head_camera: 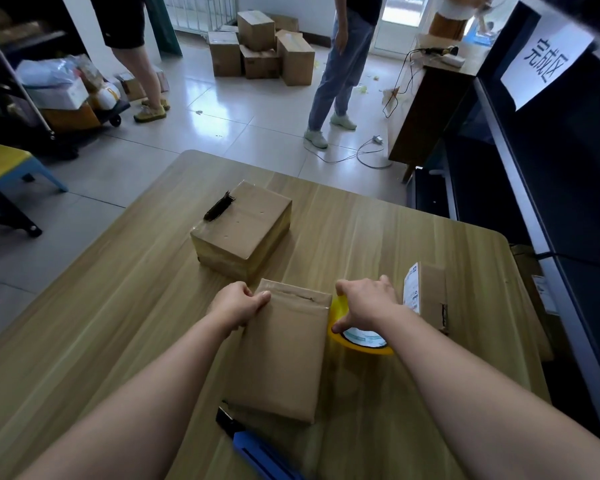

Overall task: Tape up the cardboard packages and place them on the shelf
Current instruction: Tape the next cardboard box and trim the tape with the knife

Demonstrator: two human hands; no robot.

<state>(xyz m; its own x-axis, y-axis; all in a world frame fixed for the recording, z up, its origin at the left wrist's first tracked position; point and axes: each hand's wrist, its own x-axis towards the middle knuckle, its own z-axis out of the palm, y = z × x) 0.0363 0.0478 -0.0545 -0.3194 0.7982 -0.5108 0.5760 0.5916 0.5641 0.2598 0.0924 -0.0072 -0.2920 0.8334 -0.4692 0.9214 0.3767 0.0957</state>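
**Both hands busy at the flat package**

On the worktop (125, 306), a blue cutter (257, 448) lies at 7 o'clock from the flat package (284, 355), touching its near corner. The left hand (243, 304) grips the package's far-left corner with its fingers curled over the edge. A taped box (243, 226) sits at 11 o'clock, just beyond. At 3 o'clock, the right hand (368, 301) clasps the yellow tape (364, 348), thumb in its core. A small box (430, 296) stands at 2 o'clock. The dark shelf (551, 202) runs along the worktop's 3 o'clock side.
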